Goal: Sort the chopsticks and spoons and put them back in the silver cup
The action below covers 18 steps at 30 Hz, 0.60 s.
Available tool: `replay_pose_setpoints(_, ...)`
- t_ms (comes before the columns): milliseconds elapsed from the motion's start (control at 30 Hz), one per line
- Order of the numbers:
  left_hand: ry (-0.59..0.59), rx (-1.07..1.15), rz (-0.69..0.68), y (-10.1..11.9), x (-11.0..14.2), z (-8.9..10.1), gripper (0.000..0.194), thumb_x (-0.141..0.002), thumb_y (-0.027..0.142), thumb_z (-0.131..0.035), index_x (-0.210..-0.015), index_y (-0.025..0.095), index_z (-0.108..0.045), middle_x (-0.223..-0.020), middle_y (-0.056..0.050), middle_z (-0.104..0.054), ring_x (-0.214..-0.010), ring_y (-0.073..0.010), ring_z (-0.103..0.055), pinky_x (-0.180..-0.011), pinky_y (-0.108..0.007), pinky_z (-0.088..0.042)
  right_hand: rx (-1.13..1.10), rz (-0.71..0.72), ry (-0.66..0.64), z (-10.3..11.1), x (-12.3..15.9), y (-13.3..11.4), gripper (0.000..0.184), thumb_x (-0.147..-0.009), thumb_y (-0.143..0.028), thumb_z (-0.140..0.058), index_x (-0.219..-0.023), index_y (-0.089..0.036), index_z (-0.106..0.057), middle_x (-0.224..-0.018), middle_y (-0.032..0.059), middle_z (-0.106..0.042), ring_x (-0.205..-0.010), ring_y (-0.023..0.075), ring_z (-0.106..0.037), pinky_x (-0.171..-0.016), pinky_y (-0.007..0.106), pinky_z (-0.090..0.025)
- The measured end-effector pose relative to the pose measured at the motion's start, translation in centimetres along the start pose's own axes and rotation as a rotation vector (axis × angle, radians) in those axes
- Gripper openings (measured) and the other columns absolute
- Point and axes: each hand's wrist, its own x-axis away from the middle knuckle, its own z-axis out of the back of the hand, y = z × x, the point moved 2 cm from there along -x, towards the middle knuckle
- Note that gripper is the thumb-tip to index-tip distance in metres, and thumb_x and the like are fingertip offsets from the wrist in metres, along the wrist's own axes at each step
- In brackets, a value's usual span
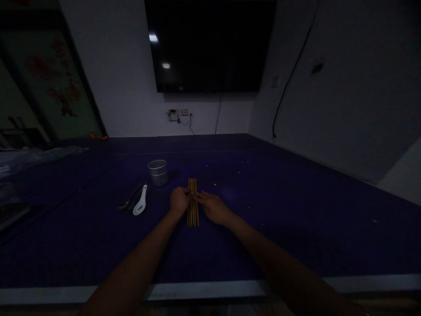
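Observation:
A bundle of several wooden chopsticks [193,206] lies lengthwise on the dark blue table [263,210], pointing away from me. My left hand [179,200] rests against the bundle's left side with its fingers curled in a pinch on the sticks. My right hand [213,207] lies at the bundle's right side, fingers stretched toward the sticks and touching them. The room is dim, so finer detail of the fingertips is hard to make out.
A small metal cup [158,172] stands behind and left of the chopsticks. Further left lie a white ceramic spoon [140,205] and metal spoons [130,200]. A dark wall screen [210,44] hangs behind the table. The table's pale front edge [210,289] runs below my arms.

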Motion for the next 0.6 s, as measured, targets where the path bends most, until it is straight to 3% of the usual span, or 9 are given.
replay_pose_setpoints(333,-0.006,-0.033,-0.025,0.1,0.0,0.1,0.023,-0.083,0.02,-0.059,-0.099,0.02,-0.076,-0.106,-0.008,-0.074,-0.097,-0.019,-0.069,-0.086,-0.026,-0.049,0.128,-0.044,-0.023,1.4,-0.3,-2.2,0.057,-0.084,-0.005,-0.038,-0.137,-0.019,-0.051,-0.14,0.012,-0.053,-0.133,0.0263,-0.045,-0.109,0.049,-0.035)
replay_pose_setpoints(600,-0.026,-0.04,-0.017,0.1,0.1,0.1,0.023,-0.085,0.022,-0.058,-0.099,0.022,-0.076,-0.106,-0.007,-0.074,-0.097,-0.0186,-0.069,-0.085,-0.026,-0.049,0.137,-0.038,-0.034,1.3,-0.5,-2.0,0.057,-0.085,-0.006,-0.037,-0.139,-0.017,-0.049,-0.14,0.014,-0.052,-0.133,0.027,-0.044,-0.109,0.051,-0.033)
